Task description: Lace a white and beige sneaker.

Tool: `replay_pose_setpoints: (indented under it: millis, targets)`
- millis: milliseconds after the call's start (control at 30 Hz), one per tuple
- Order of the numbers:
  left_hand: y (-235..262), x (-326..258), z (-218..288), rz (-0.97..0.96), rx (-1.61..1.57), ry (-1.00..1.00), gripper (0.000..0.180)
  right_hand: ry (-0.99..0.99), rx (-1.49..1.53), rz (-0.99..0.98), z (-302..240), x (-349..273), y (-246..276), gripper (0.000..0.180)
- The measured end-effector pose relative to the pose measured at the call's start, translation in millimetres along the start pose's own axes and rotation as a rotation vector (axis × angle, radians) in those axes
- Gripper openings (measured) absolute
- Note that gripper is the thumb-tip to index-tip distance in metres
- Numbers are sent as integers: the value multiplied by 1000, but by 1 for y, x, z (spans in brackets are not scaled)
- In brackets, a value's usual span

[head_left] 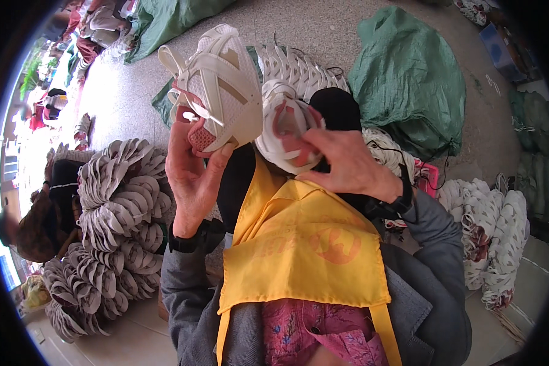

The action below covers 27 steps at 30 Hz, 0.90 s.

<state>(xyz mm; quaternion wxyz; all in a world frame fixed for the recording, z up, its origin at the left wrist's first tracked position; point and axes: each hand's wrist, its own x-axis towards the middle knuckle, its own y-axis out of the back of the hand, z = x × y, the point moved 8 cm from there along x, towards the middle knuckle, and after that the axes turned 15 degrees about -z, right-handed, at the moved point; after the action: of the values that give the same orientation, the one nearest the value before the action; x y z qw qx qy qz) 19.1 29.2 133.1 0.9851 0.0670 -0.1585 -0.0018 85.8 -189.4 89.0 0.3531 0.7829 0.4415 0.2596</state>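
My left hand [192,177] is closed on a cream shoe upper [226,82] with mesh panels, crossing straps and a pink lining. It holds the upper raised by its heel end, thumb on the near edge, a white lace end dangling beside the fingers. A second white shoe upper [271,143], pink inside, sits over my lap to the right of the first, its opening facing up. My right hand [357,161] is on its right edge, fingertips at the opening and thumb along the near rim. Part of its grip is hidden. A yellow apron [299,244] lies below both hands.
Bundled white uppers [302,73] lie beyond my knees, with a green sack [405,79] to their right. Grey stacked pieces [125,195] are piled at left. More white bundles [494,232] stand at right, near a blue crate [500,52]. Another person [36,226] is at far left.
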Motion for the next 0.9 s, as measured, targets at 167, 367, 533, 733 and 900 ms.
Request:
replay_pose_setpoints:
  millis: [167, 367, 533, 733, 900]
  targets:
    - [7, 8, 3, -2, -59, -30, 35, -43, 92, 76, 5, -11, 61, 48]
    - [19, 10, -7, 85, -160, -14, 37, -42, 739, 325, 85, -80, 104, 49]
    - [27, 9, -18, 159, -283, 7, 42, 233, 1348, 438, 141, -107, 138, 34]
    - [10, 3, -22, -60, -216, -3, 39, 92, 1520, 833, 190, -135, 119, 27]
    - [-33, -10, -38, -271, 373, 105, 33, 91, 1503, 797, 182, -118, 96, 29]
